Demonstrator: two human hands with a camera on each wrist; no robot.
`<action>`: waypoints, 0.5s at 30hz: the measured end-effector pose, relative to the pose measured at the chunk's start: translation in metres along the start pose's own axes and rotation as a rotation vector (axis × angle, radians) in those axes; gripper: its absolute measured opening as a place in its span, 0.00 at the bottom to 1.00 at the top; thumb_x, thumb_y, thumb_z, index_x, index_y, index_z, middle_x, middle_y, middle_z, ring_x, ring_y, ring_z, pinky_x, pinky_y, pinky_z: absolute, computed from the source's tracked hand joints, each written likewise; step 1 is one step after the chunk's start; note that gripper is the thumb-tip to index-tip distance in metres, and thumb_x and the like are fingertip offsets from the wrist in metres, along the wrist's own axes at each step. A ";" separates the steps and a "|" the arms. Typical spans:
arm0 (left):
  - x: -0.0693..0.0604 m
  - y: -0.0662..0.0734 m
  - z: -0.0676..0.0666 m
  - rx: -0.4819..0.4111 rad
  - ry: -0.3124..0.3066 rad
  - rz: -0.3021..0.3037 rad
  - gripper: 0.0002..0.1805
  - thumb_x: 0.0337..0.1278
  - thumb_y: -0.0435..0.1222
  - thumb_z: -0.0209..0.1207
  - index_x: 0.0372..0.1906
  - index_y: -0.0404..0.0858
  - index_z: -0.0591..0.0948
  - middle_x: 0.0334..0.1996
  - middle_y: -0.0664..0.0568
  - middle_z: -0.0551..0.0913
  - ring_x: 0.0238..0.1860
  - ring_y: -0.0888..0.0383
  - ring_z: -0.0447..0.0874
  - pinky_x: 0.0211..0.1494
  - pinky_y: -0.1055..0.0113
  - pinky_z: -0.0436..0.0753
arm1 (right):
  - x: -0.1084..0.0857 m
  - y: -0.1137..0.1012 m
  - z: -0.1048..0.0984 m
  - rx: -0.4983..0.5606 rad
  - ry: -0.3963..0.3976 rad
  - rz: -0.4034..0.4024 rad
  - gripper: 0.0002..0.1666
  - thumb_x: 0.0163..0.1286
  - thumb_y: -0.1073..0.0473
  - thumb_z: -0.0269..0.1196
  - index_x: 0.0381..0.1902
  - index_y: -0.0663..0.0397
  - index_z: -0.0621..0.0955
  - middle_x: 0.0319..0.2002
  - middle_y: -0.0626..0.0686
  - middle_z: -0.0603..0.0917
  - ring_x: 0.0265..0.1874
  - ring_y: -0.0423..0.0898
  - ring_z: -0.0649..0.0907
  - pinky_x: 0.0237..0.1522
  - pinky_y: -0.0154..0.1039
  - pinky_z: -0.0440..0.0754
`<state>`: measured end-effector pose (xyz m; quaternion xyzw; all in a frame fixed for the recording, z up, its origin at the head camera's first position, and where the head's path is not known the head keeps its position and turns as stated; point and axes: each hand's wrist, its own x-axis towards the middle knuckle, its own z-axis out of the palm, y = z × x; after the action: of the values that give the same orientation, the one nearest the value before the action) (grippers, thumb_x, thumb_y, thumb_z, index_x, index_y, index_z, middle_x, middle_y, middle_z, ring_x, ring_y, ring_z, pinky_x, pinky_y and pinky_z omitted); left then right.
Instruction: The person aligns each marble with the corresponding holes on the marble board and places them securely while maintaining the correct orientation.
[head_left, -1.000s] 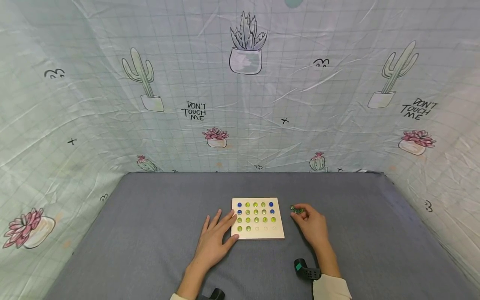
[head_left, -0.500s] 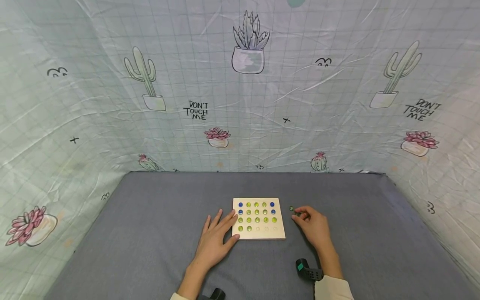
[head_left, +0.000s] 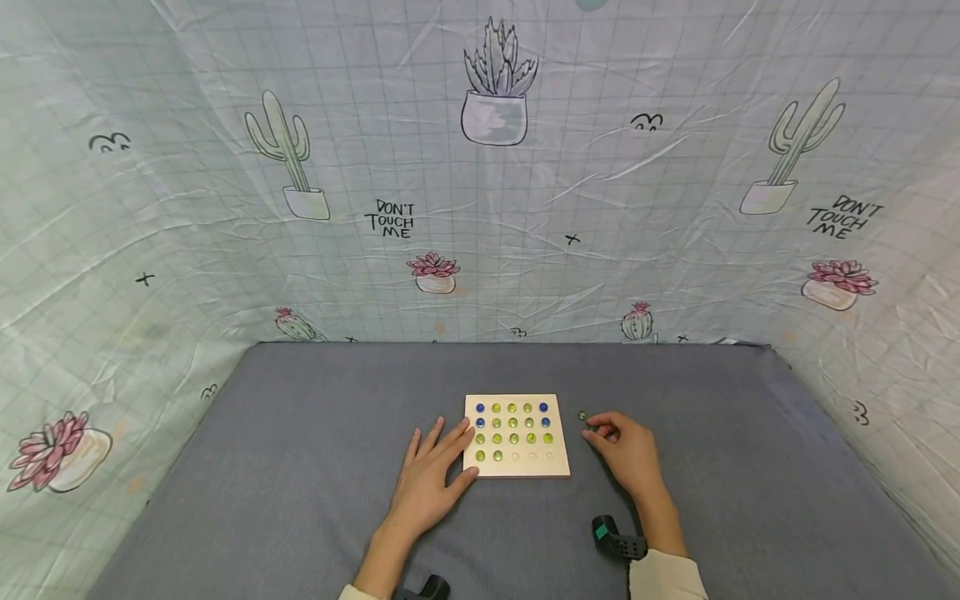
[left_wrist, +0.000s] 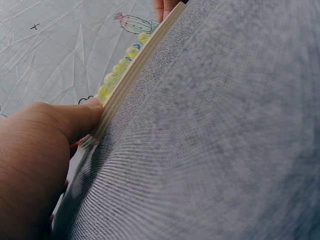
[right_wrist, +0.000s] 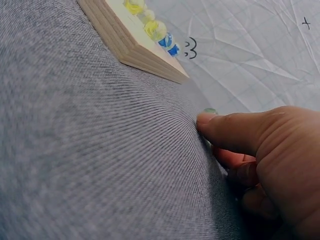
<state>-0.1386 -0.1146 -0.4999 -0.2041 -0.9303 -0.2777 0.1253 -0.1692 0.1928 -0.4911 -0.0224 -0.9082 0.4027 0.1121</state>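
Observation:
A pale wooden board (head_left: 523,467) lies on the grey cloth with rows of marbles in its hollows. Most are yellow-green; blue ones, such as the blue marble (head_left: 543,407), sit at the ends of the two far rows. Three hollows at the front right hold nothing. My left hand (head_left: 426,487) rests spread at the board's left edge, fingertips and thumb touching it. Right of the board, my right hand (head_left: 628,454) pinches a green marble (head_left: 592,427) at the cloth, mostly hidden by the fingertips. Just beyond lies a loose green marble (head_left: 582,415).
The grey cloth (head_left: 330,433) covers the table. A printed fabric backdrop (head_left: 570,183) rises behind it and along both sides. A black wrist device (head_left: 618,540) sits by the right forearm, and another black device (head_left: 433,588) by the left one.
The right fingers have closed in at the green marbles, and less of the nearer marbles shows now. The left hand and the board have stayed put; the head view shifts slightly.

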 end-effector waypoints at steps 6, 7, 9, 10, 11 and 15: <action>0.000 0.000 0.000 0.004 -0.008 -0.004 0.31 0.60 0.49 0.60 0.67 0.44 0.72 0.68 0.55 0.68 0.71 0.43 0.55 0.71 0.40 0.46 | 0.001 0.000 -0.001 0.018 -0.008 0.020 0.10 0.59 0.59 0.70 0.38 0.56 0.85 0.25 0.48 0.78 0.22 0.44 0.73 0.23 0.34 0.69; 0.000 0.000 0.000 0.002 -0.008 -0.004 0.31 0.60 0.49 0.60 0.67 0.44 0.72 0.68 0.55 0.67 0.71 0.43 0.55 0.71 0.40 0.45 | 0.001 0.000 -0.001 0.022 -0.010 0.023 0.10 0.59 0.59 0.70 0.38 0.55 0.85 0.25 0.48 0.78 0.23 0.44 0.73 0.23 0.34 0.70; 0.001 -0.001 0.000 0.001 -0.008 -0.005 0.31 0.60 0.49 0.60 0.67 0.44 0.72 0.68 0.55 0.67 0.71 0.43 0.55 0.71 0.40 0.46 | 0.001 -0.001 -0.002 0.032 -0.013 0.024 0.10 0.59 0.58 0.70 0.38 0.55 0.85 0.26 0.48 0.78 0.23 0.44 0.73 0.24 0.34 0.70; 0.001 -0.001 0.000 0.001 -0.008 -0.005 0.31 0.60 0.49 0.60 0.67 0.44 0.72 0.68 0.55 0.68 0.71 0.43 0.55 0.71 0.40 0.46 | 0.001 -0.002 -0.002 0.036 -0.015 0.023 0.10 0.60 0.58 0.70 0.38 0.55 0.85 0.26 0.48 0.78 0.24 0.43 0.73 0.25 0.33 0.70; 0.001 -0.001 0.000 0.001 -0.008 -0.006 0.31 0.60 0.49 0.60 0.67 0.44 0.72 0.68 0.55 0.68 0.71 0.43 0.56 0.71 0.40 0.46 | 0.001 -0.003 -0.002 0.040 -0.017 0.021 0.10 0.60 0.57 0.71 0.38 0.54 0.85 0.26 0.48 0.78 0.24 0.43 0.74 0.25 0.33 0.71; 0.000 -0.001 0.000 0.004 -0.011 -0.007 0.31 0.61 0.50 0.59 0.67 0.44 0.72 0.68 0.55 0.68 0.71 0.43 0.56 0.71 0.40 0.46 | 0.001 -0.005 -0.003 0.059 -0.024 0.007 0.11 0.59 0.56 0.71 0.38 0.54 0.85 0.26 0.47 0.79 0.24 0.43 0.74 0.25 0.33 0.71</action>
<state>-0.1396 -0.1152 -0.5007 -0.2021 -0.9323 -0.2751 0.1197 -0.1696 0.1913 -0.4854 -0.0173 -0.8971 0.4300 0.1003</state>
